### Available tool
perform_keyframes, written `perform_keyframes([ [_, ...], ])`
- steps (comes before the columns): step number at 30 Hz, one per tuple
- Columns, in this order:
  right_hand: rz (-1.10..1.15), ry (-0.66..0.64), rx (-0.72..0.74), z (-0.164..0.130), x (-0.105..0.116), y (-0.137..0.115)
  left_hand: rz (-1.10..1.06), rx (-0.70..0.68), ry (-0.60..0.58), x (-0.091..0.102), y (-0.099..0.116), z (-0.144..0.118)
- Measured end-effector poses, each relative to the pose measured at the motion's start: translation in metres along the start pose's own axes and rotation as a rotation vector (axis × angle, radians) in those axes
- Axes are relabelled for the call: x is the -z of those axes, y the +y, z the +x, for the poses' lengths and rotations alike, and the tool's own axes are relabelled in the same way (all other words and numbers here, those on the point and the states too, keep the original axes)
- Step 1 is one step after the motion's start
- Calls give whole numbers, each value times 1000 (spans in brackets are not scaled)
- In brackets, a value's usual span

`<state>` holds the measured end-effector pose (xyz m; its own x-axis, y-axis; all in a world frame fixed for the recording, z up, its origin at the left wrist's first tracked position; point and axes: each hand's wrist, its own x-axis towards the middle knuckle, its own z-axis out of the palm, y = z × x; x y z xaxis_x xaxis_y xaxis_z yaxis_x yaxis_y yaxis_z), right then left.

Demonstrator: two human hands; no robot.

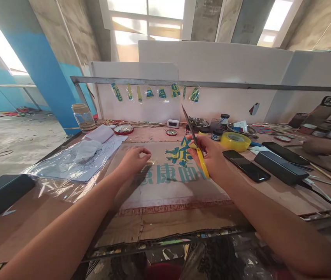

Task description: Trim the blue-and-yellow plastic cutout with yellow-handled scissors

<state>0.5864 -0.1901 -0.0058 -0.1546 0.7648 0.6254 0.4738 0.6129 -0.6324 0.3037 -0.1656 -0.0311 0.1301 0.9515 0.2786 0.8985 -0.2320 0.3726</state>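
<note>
My right hand [210, 153] is closed around yellow-handled scissors [200, 158], whose dark blades point up and away. Against the fingertips of that same hand is a blue-and-yellow patterned cutout [181, 154], apparently pinched there beside the handles. My left hand [134, 160] hovers to the left of the cutout, its thumb and fingertips curled together. A faint clear scrap shows by those fingertips, but whether they hold it I cannot make out. Under both hands lies a pale sheet [127, 194] with large green Chinese characters, set on brown cardboard [153, 229].
Similar blue-and-yellow pieces [161, 93] hang from a metal bar [226, 84]. Tape [235, 141], a phone [246, 166] and a black power adapter [280, 167] lie to the right. Plastic-covered papers [80, 159] and a glass jar [83, 116] are left. Another person's hand [323, 149] reaches in at far right.
</note>
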Motion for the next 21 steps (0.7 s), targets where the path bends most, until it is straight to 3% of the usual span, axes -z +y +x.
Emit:
perform_keyframes([
  [10, 51, -66, 54, -1, -2, -10, 108, 26, -80, -13, 7, 0],
  [21, 139, -1, 29, -1, -3, -13, 12, 71, -64, -16, 3, 2],
])
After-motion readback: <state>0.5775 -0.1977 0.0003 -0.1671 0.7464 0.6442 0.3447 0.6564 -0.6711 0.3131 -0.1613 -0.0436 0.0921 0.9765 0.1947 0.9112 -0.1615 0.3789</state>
